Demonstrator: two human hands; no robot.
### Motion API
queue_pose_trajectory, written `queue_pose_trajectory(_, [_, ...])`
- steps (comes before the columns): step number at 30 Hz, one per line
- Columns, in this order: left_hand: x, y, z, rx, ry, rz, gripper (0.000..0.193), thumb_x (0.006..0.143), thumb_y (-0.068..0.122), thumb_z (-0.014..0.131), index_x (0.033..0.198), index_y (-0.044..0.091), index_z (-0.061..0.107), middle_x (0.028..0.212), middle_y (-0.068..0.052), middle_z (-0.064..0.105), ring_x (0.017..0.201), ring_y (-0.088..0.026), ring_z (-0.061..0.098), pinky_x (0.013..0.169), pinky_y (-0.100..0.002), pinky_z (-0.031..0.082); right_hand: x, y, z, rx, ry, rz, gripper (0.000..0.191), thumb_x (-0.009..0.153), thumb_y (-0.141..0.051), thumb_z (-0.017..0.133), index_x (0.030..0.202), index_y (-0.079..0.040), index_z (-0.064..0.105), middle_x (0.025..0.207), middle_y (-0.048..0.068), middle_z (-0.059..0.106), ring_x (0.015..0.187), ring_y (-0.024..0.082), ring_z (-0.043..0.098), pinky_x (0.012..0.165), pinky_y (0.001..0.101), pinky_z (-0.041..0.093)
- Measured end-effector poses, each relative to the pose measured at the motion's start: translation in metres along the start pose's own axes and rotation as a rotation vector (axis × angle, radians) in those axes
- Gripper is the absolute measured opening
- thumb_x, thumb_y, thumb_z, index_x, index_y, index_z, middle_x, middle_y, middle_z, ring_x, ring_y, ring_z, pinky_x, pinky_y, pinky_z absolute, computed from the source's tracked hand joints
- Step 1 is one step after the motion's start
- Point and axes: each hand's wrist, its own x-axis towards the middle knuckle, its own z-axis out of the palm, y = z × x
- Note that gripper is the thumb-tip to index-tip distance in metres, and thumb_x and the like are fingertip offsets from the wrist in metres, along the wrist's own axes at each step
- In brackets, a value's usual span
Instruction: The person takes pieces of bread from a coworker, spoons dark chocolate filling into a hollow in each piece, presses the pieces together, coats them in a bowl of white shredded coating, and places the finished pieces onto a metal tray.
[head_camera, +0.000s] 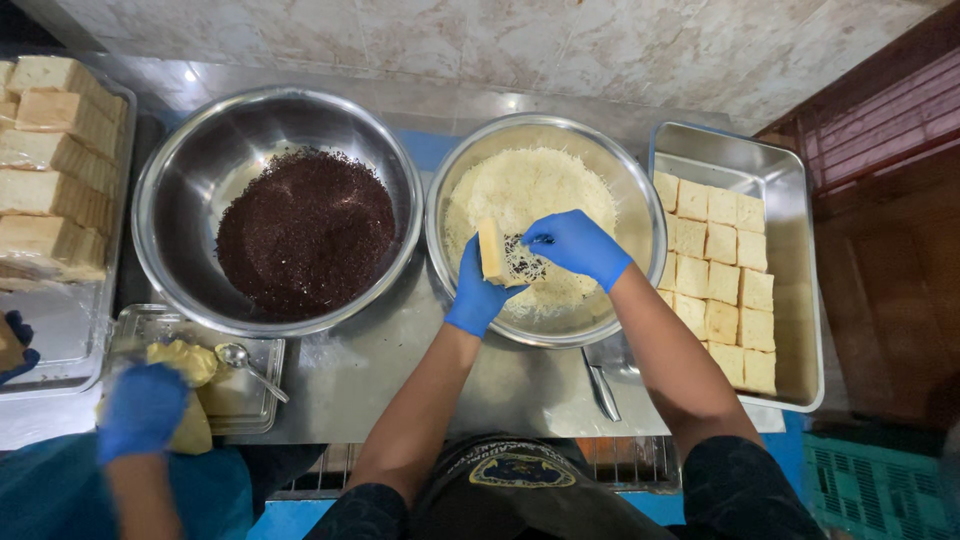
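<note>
My left hand (472, 292), in a blue glove, holds a small piece of bread (491, 251) upright over a steel bowl (646, 222) of grated pale cheese (525, 185). The bread's inner face shows dark chocolate sprinkles. Also gloved in blue, my right hand (577, 245) pinches at that sprinkled face with its fingertips. Both hands hover over the middle of the bowl.
A larger steel bowl (175, 170) of dark chocolate sprinkles sits to the left. A steel tray (785, 180) with several cut bread squares stands on the right. Stacked bread loaves (55, 160) lie far left. Another person's gloved hand (142, 408) works near a small tray with yellow spread and a spoon (240, 358).
</note>
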Motion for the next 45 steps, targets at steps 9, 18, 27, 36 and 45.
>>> queue_pose_trajectory(9, [-0.001, -0.003, 0.001, -0.016, 0.037, 0.028, 0.053, 0.1, 0.056, 0.042, 0.144, 0.027, 0.05, 0.138, -0.005, 0.06, 0.129, -0.033, 0.059, 0.095, -0.065, 0.052, -0.009, -0.02, 0.017, -0.01, 0.018, -0.044, 0.024, 0.083, -0.013, 0.076, 0.107, -0.011, 0.078, 0.099, 0.013, 0.078, 0.09, 0.027, 0.075, 0.082, 0.0364, 0.059])
queue_pose_trajectory(18, [-0.009, 0.015, -0.015, -0.075, -0.019, 0.06, 0.057, 0.101, 0.057, 0.039, 0.145, 0.023, 0.052, 0.141, -0.007, 0.062, 0.13, -0.036, 0.061, 0.096, -0.064, 0.053, -0.016, 0.052, 0.045, 0.014, -0.07, 0.248, 0.03, 0.082, -0.018, 0.079, 0.112, -0.015, 0.08, 0.105, 0.011, 0.079, 0.089, 0.023, 0.077, 0.085, 0.0338, 0.06])
queue_pose_trajectory(27, [-0.017, 0.025, -0.013, -0.032, -0.008, 0.121, 0.053, 0.1, 0.053, 0.042, 0.145, 0.027, 0.052, 0.141, -0.005, 0.061, 0.131, -0.035, 0.059, 0.094, -0.063, 0.054, -0.023, 0.034, 0.146, -0.026, -0.185, 0.156, 0.034, 0.082, -0.019, 0.074, 0.116, -0.014, 0.077, 0.115, 0.019, 0.073, 0.105, 0.035, 0.071, 0.095, 0.0421, 0.055])
queue_pose_trajectory(36, [-0.018, 0.023, -0.017, -0.052, 0.017, 0.106, 0.054, 0.101, 0.055, 0.044, 0.146, 0.027, 0.052, 0.144, -0.006, 0.059, 0.133, -0.035, 0.058, 0.094, -0.064, 0.053, -0.021, 0.028, 0.136, -0.158, -0.142, 0.182, 0.036, 0.07, -0.019, 0.073, 0.104, -0.008, 0.077, 0.104, 0.023, 0.072, 0.095, 0.04, 0.071, 0.086, 0.0465, 0.055])
queue_pose_trajectory(45, [-0.013, 0.014, -0.028, 0.079, 0.007, 0.158, 0.052, 0.097, 0.049, 0.05, 0.146, 0.032, 0.049, 0.146, -0.001, 0.056, 0.138, -0.034, 0.053, 0.096, -0.069, 0.05, -0.023, 0.049, 0.136, -0.122, -0.417, 0.234, 0.022, 0.079, -0.021, 0.076, 0.098, -0.012, 0.082, 0.096, 0.013, 0.078, 0.088, 0.028, 0.075, 0.085, 0.0395, 0.058])
